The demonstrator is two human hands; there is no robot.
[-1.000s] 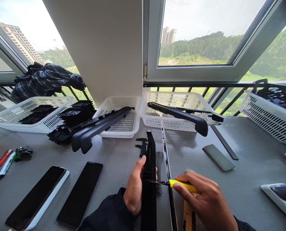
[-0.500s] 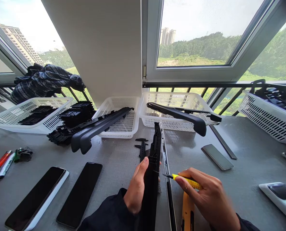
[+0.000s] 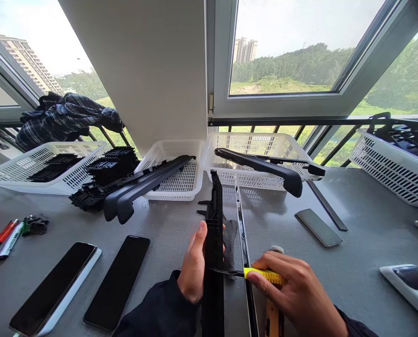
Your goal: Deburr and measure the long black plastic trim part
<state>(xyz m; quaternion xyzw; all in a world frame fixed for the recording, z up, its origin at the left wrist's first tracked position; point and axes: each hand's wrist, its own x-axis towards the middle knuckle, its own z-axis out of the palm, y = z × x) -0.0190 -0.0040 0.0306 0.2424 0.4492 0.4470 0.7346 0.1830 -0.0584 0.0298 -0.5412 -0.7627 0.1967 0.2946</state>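
My left hand [image 3: 192, 271] is wrapped round a long black plastic part [image 3: 214, 243], thumb along its left edge, with the part pointing away from me. A craft knife [image 3: 265, 275] with a ribbed yellow handle is pinched in my right hand [image 3: 295, 290]. Its thin blade lies across the part, just below my left fingers; whether it cuts in, I cannot tell. Right of the part runs a long shiny metal strip [image 3: 242, 229]. A grey cloth-like pad [image 3: 231, 238] lies behind the part. Beneath my right hand, an orange-yellow tool [image 3: 272, 320] is partly covered.
Behind are white baskets [image 3: 191, 196] with long black handle-like parts [image 3: 153, 185] and stacked black pieces [image 3: 112, 164]. Black calipers [image 3: 202, 208] are mostly hidden. Two phones [image 3: 117, 281] lie left, beside markers [image 3: 10, 245]. A grey block [image 3: 317, 228] and white device [image 3: 411, 285] are right.
My left hand has shifted the black part left, covering most of the calipers. My right hand has moved left and slightly down, bringing the knife blade from beside the part to across it.
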